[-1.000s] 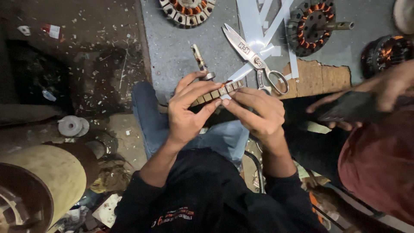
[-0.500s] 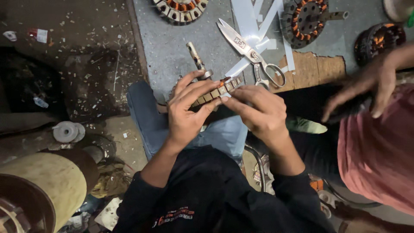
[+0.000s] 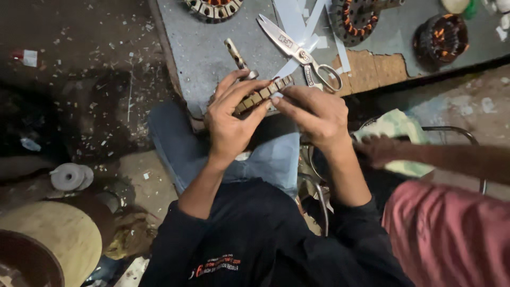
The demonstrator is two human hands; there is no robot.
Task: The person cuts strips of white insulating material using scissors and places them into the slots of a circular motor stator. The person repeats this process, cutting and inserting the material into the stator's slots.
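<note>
Grey worktop [image 3: 212, 58] at upper frame, scissors [image 3: 297, 50] idle; both hands [image 3: 231, 114] [image 3: 313, 114] clamped on a slotted stator core [image 3: 260, 95], slots seemingly unwound

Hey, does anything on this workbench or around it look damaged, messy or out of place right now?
Yes. The grey benchtop covering is torn along its front edge, baring a brown patch. Open scissors lie across loose white strips, and pale scraps litter the floor to the left.

The co-worker's arm [image 3: 451, 159] has reached left across the seat.
</note>
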